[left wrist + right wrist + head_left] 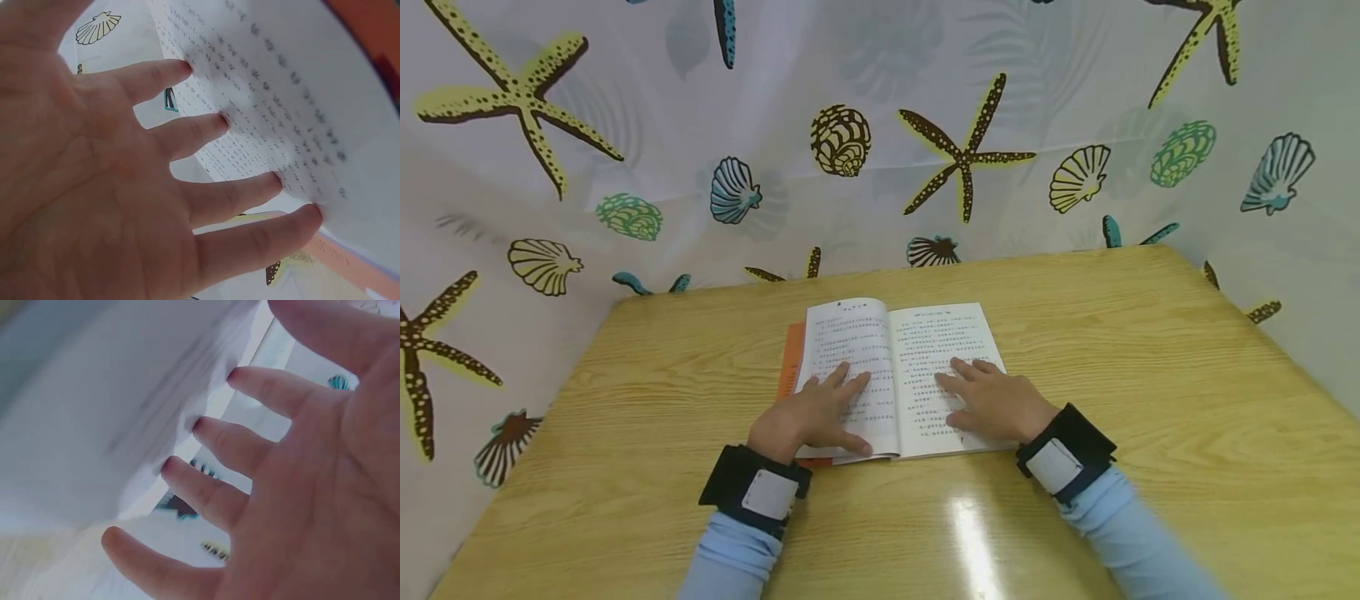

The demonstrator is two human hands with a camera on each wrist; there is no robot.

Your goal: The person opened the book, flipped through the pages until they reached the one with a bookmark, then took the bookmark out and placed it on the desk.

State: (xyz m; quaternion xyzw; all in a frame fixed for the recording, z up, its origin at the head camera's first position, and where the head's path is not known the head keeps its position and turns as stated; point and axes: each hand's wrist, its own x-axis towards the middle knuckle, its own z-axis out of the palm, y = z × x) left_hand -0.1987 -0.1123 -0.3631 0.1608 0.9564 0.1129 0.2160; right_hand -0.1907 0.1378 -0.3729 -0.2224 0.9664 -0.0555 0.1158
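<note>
Seashell-printed cloth (865, 212) backs a wooden surface (677, 417) where an open book (892, 383) lies under the spread fingers of the left hand (812, 417) and right hand (996, 404), its likely light, easily creased pages (936, 329) best taken by outer edges.

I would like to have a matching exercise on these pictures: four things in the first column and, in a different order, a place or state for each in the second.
Column 1
1. Left hand
2. Right hand
3. Book
4. Cloth

Column 2
A. Lying open on the wooden table
B. Fingers spread on the right page
C. Whitish, printed with shells and starfish, behind the table
D. Fingers spread on the left page

Right pairs: 1-D, 2-B, 3-A, 4-C
</note>
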